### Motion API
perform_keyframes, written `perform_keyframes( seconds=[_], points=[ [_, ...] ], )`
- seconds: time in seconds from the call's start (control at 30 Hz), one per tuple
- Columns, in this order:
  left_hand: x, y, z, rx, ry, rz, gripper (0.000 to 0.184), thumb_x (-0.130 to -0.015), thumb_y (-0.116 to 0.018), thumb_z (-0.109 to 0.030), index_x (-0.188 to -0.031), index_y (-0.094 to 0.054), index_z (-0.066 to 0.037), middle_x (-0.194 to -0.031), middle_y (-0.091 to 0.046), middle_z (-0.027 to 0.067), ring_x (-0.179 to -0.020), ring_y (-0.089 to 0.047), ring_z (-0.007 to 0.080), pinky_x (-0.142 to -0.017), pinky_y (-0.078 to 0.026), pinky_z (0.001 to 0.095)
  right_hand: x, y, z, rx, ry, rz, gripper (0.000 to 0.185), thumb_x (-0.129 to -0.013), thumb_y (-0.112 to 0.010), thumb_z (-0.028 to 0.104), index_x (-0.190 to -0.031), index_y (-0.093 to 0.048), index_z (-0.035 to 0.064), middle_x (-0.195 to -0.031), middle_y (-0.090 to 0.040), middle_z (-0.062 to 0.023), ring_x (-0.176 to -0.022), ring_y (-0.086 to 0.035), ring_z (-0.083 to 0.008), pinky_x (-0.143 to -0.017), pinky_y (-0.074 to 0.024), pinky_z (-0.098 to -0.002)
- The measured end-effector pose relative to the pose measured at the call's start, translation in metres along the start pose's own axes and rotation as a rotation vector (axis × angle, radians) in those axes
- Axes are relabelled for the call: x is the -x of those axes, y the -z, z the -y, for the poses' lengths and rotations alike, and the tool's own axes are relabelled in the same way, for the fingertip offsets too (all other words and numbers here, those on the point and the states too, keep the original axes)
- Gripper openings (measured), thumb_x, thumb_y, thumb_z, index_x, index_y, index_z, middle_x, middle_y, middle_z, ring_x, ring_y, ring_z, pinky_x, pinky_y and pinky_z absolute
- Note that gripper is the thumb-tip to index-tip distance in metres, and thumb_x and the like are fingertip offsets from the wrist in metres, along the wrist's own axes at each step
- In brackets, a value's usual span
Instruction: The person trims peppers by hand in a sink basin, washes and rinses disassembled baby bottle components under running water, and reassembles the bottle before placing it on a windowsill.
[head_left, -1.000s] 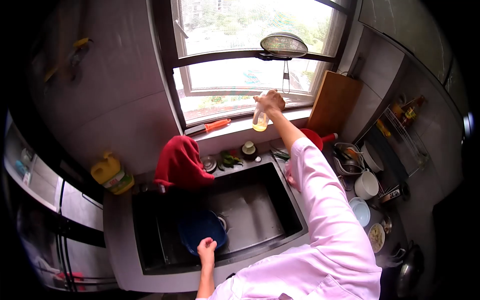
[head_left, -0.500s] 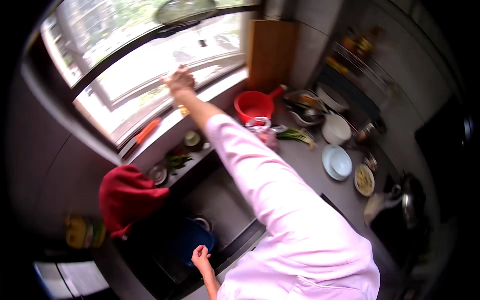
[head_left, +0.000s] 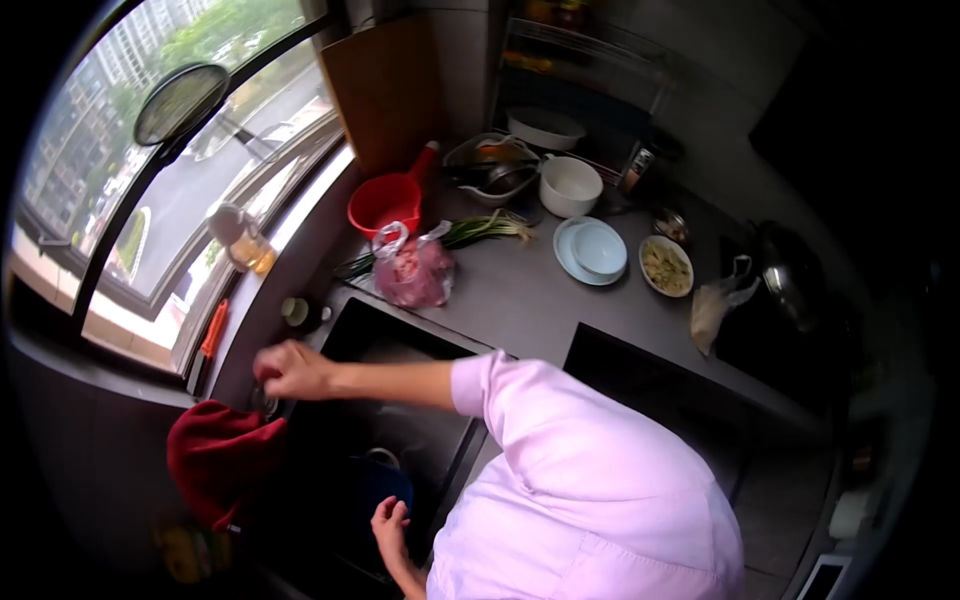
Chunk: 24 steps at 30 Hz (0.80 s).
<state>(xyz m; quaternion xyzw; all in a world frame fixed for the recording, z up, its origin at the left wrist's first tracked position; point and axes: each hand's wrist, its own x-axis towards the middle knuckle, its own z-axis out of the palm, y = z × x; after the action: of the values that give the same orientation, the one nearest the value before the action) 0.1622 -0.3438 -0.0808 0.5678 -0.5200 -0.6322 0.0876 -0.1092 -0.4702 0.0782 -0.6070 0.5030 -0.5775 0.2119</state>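
Note:
My right hand [head_left: 290, 370] reaches across the sink [head_left: 420, 425] to its back ledge beside the window, fingers curled closed. Whatever is in them, if anything, is hidden. Just below it shows part of a small round metal thing [head_left: 264, 400], and a red cloth [head_left: 220, 455] hangs close by. My left hand [head_left: 390, 528] is low over the sink's front edge, loosely bent with its fingers apart and nothing visible in it. Next to it, a dark blue basin [head_left: 378, 495] stands in the sink.
On the counter are a red ladle-like strainer [head_left: 385, 205], a bag of meat [head_left: 415, 272], spring onions [head_left: 490, 229], pale blue dishes [head_left: 598, 248], a white pot [head_left: 570, 186] and a food bowl [head_left: 666, 267]. An orange-handled knife [head_left: 214, 328] and bottle [head_left: 245, 240] line the windowsill.
My right hand has come back from the window down to the ledge behind the sink. The view has turned towards the counter. My left hand stays low by the basin, its fingers looser.

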Motion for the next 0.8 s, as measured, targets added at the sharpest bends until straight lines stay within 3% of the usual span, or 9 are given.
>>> perform_keyframes(
  seconds=[0.03, 0.1, 0.13, 0.2, 0.27, 0.33, 0.4, 0.67, 0.8],
  points=[
    [0.009, 0.003, -0.019, 0.102, 0.023, 0.076, 0.03, -0.077, -0.063, -0.012, -0.105, -0.057, -0.001, -0.091, -0.062, 0.0073, -0.077, -0.059, 0.0136, -0.06, -0.046, 0.0238, 0.027, -0.003, -0.004, -0.481, -0.37, 0.164, 0.017, -0.065, -0.061, 0.015, -0.076, -0.059, 0.002, -0.068, -0.062, -0.0111, -0.055, -0.059, -0.021, -0.048, -0.0477, -0.0301],
    [0.009, 0.009, -0.025, 0.441, -0.039, 0.02, 0.038, -0.075, -0.065, -0.013, -0.108, -0.055, 0.001, -0.094, -0.061, 0.0125, -0.084, -0.06, 0.0201, -0.066, -0.048, 0.0293, 0.089, -0.03, -0.049, -0.628, -0.448, 0.305, 0.02, -0.067, -0.063, 0.019, -0.079, -0.061, 0.0034, -0.07, -0.062, -0.0117, -0.06, -0.061, -0.0214, -0.052, -0.05, -0.0304],
    [0.0, 0.01, -0.01, 0.533, -0.104, -0.112, 0.045, -0.072, -0.068, -0.015, -0.111, -0.053, 0.002, -0.096, -0.06, 0.0146, -0.086, -0.061, 0.0237, -0.07, -0.048, 0.0312, 0.129, -0.047, -0.072, 0.268, -0.233, 0.415, 0.021, -0.068, -0.062, 0.023, -0.08, -0.063, 0.0055, -0.08, -0.061, -0.0141, -0.079, -0.061, -0.0231, -0.066, -0.0501, -0.0379],
    [-0.022, 0.02, 0.028, -0.507, -0.034, -0.308, 0.065, -0.062, -0.075, -0.019, -0.121, -0.05, -0.012, -0.11, -0.056, 0.0143, -0.11, -0.046, 0.0366, -0.091, -0.036, 0.0453, 0.19, -0.028, -0.067, 1.089, 0.143, 0.621, 0.038, -0.064, -0.066, 0.026, -0.094, -0.062, 0.0041, -0.094, -0.058, -0.0149, -0.097, -0.055, -0.0263, -0.077, -0.0459, -0.0405],
    [-0.017, 0.013, 0.04, -0.866, -0.068, -0.451, 0.067, -0.059, -0.076, -0.019, -0.121, -0.051, -0.024, -0.123, -0.05, 0.0109, -0.12, -0.033, 0.0417, -0.101, -0.024, 0.0505, 0.204, -0.021, -0.052, 0.252, -0.318, 0.602, 0.042, -0.063, -0.067, 0.026, -0.097, -0.061, 0.0033, -0.091, -0.059, -0.0144, -0.094, -0.056, -0.0297, -0.078, -0.0458, -0.039],
    [-0.022, 0.013, 0.044, -0.24, -0.207, -0.124, 0.062, -0.06, -0.075, -0.016, -0.116, -0.053, -0.001, -0.121, -0.05, 0.0169, -0.111, -0.046, 0.0318, -0.094, -0.036, 0.0368, 0.221, -0.015, -0.053, 0.265, -0.44, 0.584, 0.04, -0.063, -0.066, 0.026, -0.096, -0.061, 0.0031, -0.09, -0.06, -0.0142, -0.092, -0.056, -0.0299, -0.078, -0.046, -0.0387],
    [-0.009, 0.004, 0.033, -0.308, -0.063, -0.1, 0.06, -0.062, -0.073, -0.015, -0.114, -0.051, 0.007, -0.113, -0.055, 0.0194, -0.103, -0.053, 0.0271, -0.089, -0.039, 0.0307, 0.235, -0.004, -0.06, 0.289, -0.544, 0.571, 0.039, -0.063, -0.066, 0.026, -0.095, -0.06, 0.003, -0.089, -0.061, -0.014, -0.091, -0.057, -0.0301, -0.077, -0.0461, -0.0383],
    [-0.023, -0.023, 0.051, -0.513, -0.197, 0.051, 0.048, -0.069, -0.068, -0.016, -0.11, -0.054, 0.006, -0.104, -0.06, 0.019, -0.096, -0.057, 0.0256, -0.085, -0.042, 0.031, 0.3, 0.104, -0.014, -0.224, -0.945, -0.172, 0.027, -0.074, -0.06, 0.019, -0.092, -0.06, -0.0007, -0.079, -0.062, -0.0091, -0.064, -0.061, -0.0131, -0.049, -0.0498, -0.0263],
    [-0.017, -0.029, 0.054, -0.413, -0.172, 0.062, 0.039, -0.077, -0.061, -0.016, -0.109, -0.055, 0.006, -0.101, -0.061, 0.0167, -0.09, -0.057, 0.022, -0.08, -0.044, 0.0285, 0.346, 0.168, -0.001, -0.389, -1.043, -0.492, 0.03, -0.077, -0.057, 0.02, -0.099, -0.059, 0.0003, -0.081, -0.062, -0.0117, -0.069, -0.063, -0.02, -0.054, -0.0524, -0.0289]
  ],
)
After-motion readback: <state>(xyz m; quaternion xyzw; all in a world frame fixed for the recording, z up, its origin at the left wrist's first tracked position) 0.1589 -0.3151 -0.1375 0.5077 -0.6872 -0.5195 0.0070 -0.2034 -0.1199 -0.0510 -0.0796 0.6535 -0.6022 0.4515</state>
